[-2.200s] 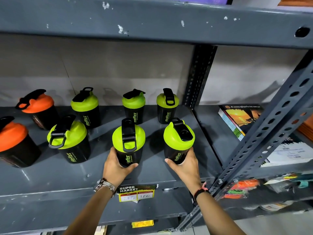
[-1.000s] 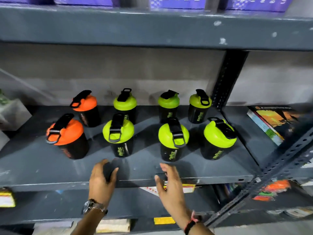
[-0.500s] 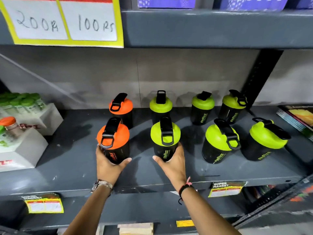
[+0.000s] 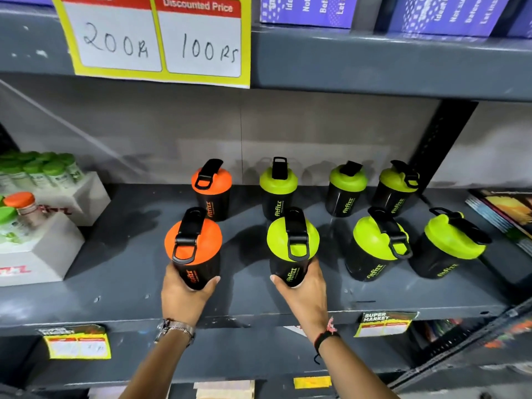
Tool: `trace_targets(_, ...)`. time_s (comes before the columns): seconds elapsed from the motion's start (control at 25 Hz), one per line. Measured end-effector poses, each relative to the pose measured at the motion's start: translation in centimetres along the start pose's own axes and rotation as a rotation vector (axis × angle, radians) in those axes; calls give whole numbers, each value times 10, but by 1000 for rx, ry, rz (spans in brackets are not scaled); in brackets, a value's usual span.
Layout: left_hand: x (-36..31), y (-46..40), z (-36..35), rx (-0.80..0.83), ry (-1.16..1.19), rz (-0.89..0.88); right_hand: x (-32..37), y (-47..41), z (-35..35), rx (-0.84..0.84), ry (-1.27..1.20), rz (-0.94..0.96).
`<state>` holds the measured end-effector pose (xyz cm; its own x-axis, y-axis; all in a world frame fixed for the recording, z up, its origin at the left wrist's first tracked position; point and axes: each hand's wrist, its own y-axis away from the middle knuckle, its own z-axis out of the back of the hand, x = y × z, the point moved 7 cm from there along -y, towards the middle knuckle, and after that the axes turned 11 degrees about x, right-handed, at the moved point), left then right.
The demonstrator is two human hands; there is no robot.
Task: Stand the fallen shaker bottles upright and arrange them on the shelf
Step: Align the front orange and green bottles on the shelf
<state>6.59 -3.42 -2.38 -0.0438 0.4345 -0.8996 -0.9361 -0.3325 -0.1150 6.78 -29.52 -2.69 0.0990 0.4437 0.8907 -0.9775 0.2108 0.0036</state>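
Observation:
Several black shaker bottles stand upright in two rows on the grey shelf (image 4: 115, 286). My left hand (image 4: 184, 298) grips the base of the front orange-lidded shaker (image 4: 193, 246). My right hand (image 4: 305, 295) grips the base of the front green-lidded shaker (image 4: 292, 243) beside it. Two more green-lidded shakers (image 4: 377, 243) (image 4: 452, 243) stand in the front row to the right. Behind them are one orange-lidded shaker (image 4: 211, 188) and three green-lidded ones (image 4: 277, 187).
White display boxes of small green-capped bottles (image 4: 37, 180) fill the shelf's left end. Books (image 4: 503, 211) lie on the adjoining shelf at right, past a black upright post (image 4: 440, 139). A yellow price sign (image 4: 155, 38) hangs from the shelf above.
My hands left the two right green-lidded shakers, shifted left, and closed on the front orange-lidded and green-lidded shakers. The view has panned left and drawn closer.

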Motion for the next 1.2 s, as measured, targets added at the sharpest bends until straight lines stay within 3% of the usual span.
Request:
trace_targets(0.28,-1,-2,0,61,37,-21,2,3,0,44,52,-7)
trace_targets(1.2,3,2,3,17,-67,24,3,4,-1,8,120,-26)
